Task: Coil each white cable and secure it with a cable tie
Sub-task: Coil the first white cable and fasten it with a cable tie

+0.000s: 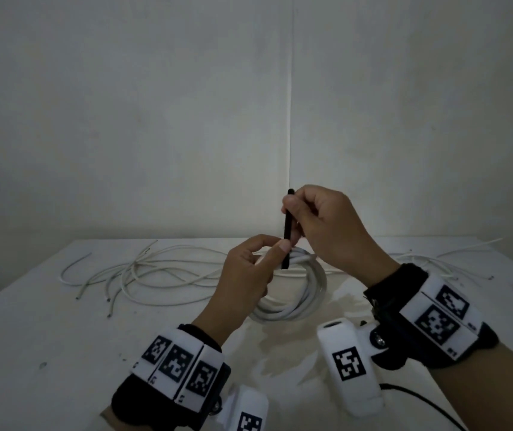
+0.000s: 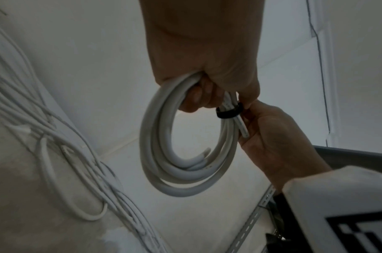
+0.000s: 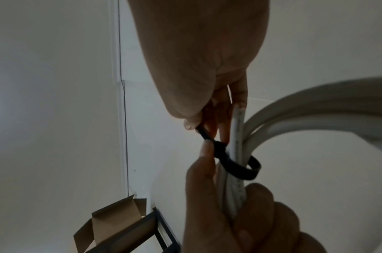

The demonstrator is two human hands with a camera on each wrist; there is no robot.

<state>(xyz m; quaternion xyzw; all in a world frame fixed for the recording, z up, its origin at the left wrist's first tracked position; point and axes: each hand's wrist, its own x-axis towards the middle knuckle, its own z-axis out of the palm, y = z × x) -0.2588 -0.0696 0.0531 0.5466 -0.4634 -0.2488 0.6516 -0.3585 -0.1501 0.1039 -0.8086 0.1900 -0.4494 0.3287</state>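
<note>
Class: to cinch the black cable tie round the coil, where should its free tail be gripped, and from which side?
Probably pinch the cable tie high on its upright free tail, coming from the right, as the right hand does. The tail stands clear above the coiled white cable, which the left hand steadies just below the loop.

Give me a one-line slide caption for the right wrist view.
Right hand pulls the black cable tie looped around the coiled white cable held by the left hand.

Loose cables [image 1: 143, 275] lie left of coil [image 1: 295, 303].
</note>
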